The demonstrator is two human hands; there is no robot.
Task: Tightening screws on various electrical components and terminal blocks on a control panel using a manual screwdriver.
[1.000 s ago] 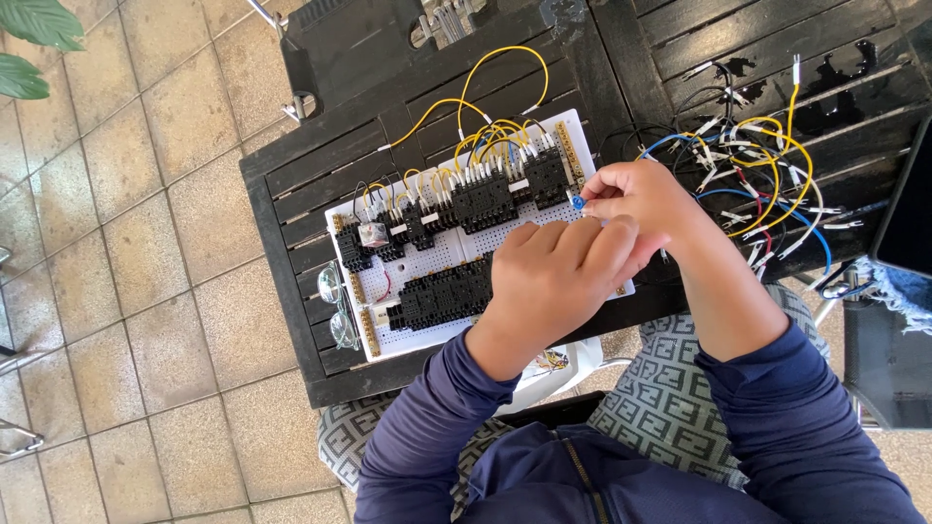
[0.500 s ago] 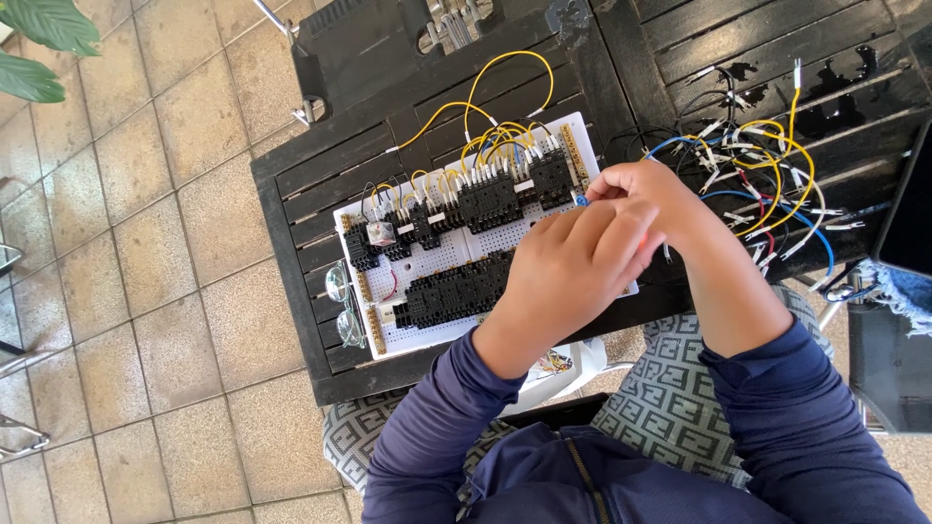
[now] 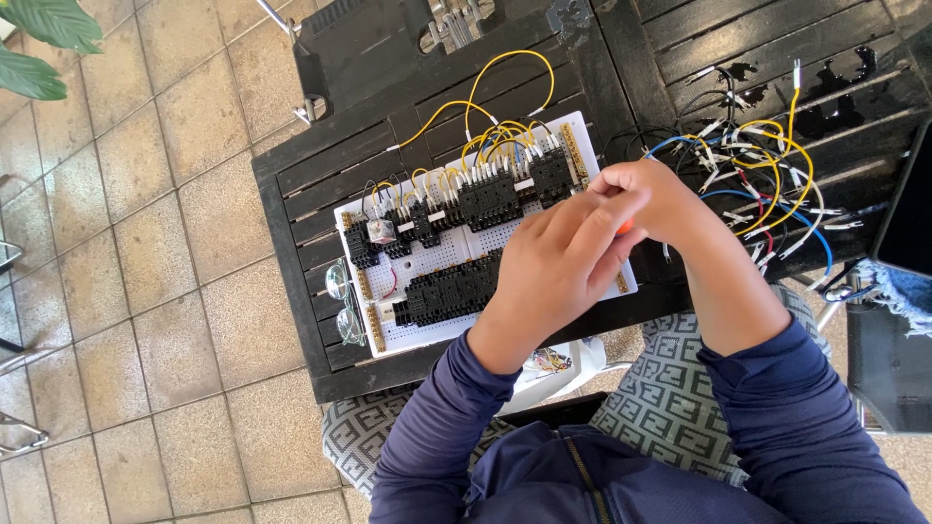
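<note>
A white breadboard [image 3: 442, 254] lies on a black slatted table [image 3: 311, 209], carrying rows of black components [image 3: 456, 289] and looped yellow jumper wires [image 3: 505, 136]. Both my hands meet over the board's right end. My left hand [image 3: 549, 267] lies across the board with its fingers stretched toward my right hand [image 3: 660, 199]. The right hand's fingers are curled and pinched around a small orange piece [image 3: 624, 226], which peeks out between the two hands. Whether the left fingers also grip it is hidden.
A tangle of loose yellow, blue, red and white jumper wires [image 3: 767, 175] lies on the table to the right. Eyeglasses [image 3: 342, 301] rest by the board's left edge. A dark device [image 3: 908, 209] sits at far right. The floor is tiled, with plant leaves [image 3: 44, 39] top left.
Both hands have stayed together at the board's right end, shifting slightly. A small orange piece now shows between them where a bluish bit showed before.
</note>
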